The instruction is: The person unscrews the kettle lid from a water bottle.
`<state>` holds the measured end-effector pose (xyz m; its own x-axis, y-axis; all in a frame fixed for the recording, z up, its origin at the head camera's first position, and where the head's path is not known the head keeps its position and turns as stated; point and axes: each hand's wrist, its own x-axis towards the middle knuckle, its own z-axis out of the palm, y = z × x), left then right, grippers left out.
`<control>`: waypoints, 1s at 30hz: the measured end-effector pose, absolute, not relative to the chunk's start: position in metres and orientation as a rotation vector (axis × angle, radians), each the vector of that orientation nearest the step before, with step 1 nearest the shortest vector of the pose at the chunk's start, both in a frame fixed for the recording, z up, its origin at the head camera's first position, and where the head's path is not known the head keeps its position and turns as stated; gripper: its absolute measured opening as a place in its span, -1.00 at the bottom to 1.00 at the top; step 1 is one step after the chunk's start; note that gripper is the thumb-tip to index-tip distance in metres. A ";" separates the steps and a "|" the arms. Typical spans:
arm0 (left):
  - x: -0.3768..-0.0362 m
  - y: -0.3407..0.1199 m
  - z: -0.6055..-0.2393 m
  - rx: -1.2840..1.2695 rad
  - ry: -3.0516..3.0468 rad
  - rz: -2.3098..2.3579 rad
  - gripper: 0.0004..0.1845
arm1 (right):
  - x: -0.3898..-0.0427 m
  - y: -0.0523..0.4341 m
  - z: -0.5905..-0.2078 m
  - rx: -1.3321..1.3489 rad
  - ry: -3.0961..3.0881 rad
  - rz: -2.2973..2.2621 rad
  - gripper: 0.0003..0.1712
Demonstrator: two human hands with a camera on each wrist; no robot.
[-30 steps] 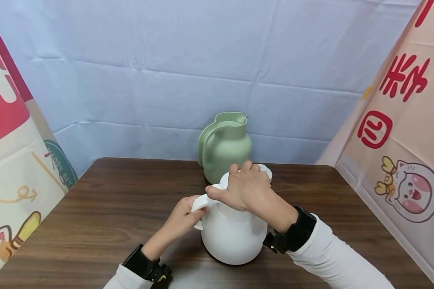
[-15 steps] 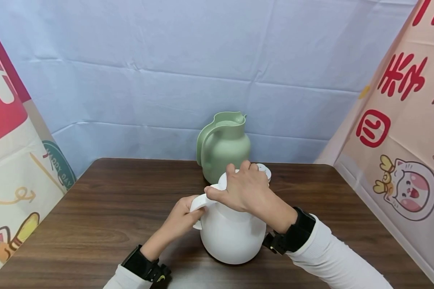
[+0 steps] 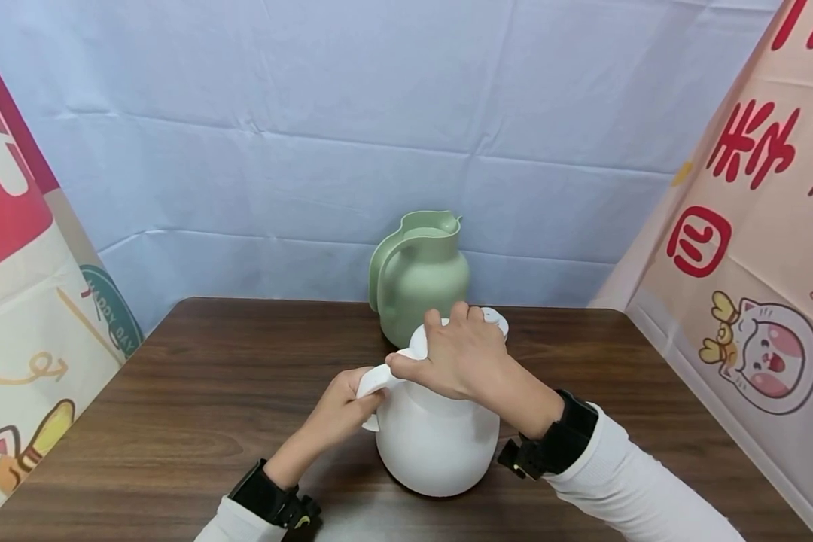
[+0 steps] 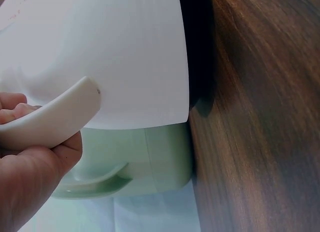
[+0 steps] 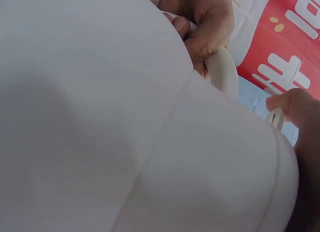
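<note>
Wooden table (image 3: 176, 391); white jug (image 3: 440, 444) between hands

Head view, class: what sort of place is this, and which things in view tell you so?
Probably a makeshift recording booth, not a kitchen. A creased pale sheet hangs behind a wooden table, printed cartoon banners wall in both sides, and both hands wear black wrist straps.

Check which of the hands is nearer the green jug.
Right. The right hand sits on the white jug's lid, just before the green jug; the left hand grips the handle, nearer the person.
</note>
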<state>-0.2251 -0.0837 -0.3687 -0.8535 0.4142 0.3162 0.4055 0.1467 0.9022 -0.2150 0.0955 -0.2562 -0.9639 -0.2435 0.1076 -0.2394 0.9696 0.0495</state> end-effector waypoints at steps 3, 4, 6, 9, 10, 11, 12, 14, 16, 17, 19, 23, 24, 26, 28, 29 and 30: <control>-0.216 -0.083 -0.354 0.842 2.368 1.851 -0.86 | -0.216 0.098 -0.255 0.407 -3.011 -0.047 -0.13; -0.214 -0.083 -0.350 0.837 2.365 1.847 -0.86 | -0.216 0.099 -0.255 0.420 -3.013 -0.049 -0.12; -0.211 -0.083 -0.346 0.842 2.363 1.842 -0.84 | -0.217 0.100 -0.255 0.448 -3.015 -0.056 -0.13; -0.216 -0.083 -0.354 0.855 2.353 1.851 -0.80 | -0.219 0.102 -0.255 0.500 -3.010 -0.070 -0.15; -0.219 -0.083 -0.359 0.857 2.350 1.854 -0.79 | -0.220 0.103 -0.254 0.520 -3.009 -0.073 -0.16; -0.222 -0.084 -0.363 0.859 2.347 1.856 -0.77 | -0.220 0.104 -0.254 0.541 -3.006 -0.074 -0.18; -0.224 -0.084 -0.367 0.854 2.346 1.855 -0.77 | -0.221 0.105 -0.253 0.563 -3.002 -0.077 -0.19; -0.229 -0.084 -0.373 0.834 2.348 1.854 -0.76 | -0.221 0.107 -0.252 0.615 -2.989 -0.088 -0.20; -0.229 -0.084 -0.374 0.824 2.348 1.856 -0.77 | -0.222 0.109 -0.251 0.674 -2.970 -0.105 -0.22; -0.228 -0.084 -0.372 0.827 2.347 1.859 -0.77 | -0.222 0.110 -0.251 0.703 -2.958 -0.111 -0.22; -0.223 -0.084 -0.365 0.838 2.346 1.859 -0.78 | -0.224 0.112 -0.250 0.753 -2.938 -0.125 -0.22; -0.213 -0.083 -0.350 0.852 2.359 1.839 -0.79 | -0.225 0.117 -0.249 0.821 -2.933 -0.102 -0.22; -0.212 -0.083 -0.349 0.851 2.367 1.832 -0.79 | -0.226 0.118 -0.248 0.835 -2.936 -0.095 -0.22; -0.211 -0.083 -0.347 0.839 2.377 1.825 -0.79 | -0.227 0.120 -0.247 0.870 -2.941 -0.057 -0.23; -0.210 -0.083 -0.346 0.836 2.383 1.822 -0.80 | -0.228 0.123 -0.245 0.915 -2.939 -0.022 -0.23; -0.210 -0.083 -0.346 0.836 2.383 1.823 -0.80 | -0.229 0.124 -0.245 0.942 -2.939 0.001 -0.23; -0.210 -0.083 -0.346 0.836 2.382 1.824 -0.80 | -0.230 0.125 -0.244 0.971 -2.939 0.023 -0.23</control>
<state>-0.2104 -0.0828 -0.3458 -0.8555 0.4265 0.2934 0.3944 0.1698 0.9031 -0.2296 0.1247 -0.2438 -0.8021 -0.5952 0.0484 -0.5959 0.8031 0.0007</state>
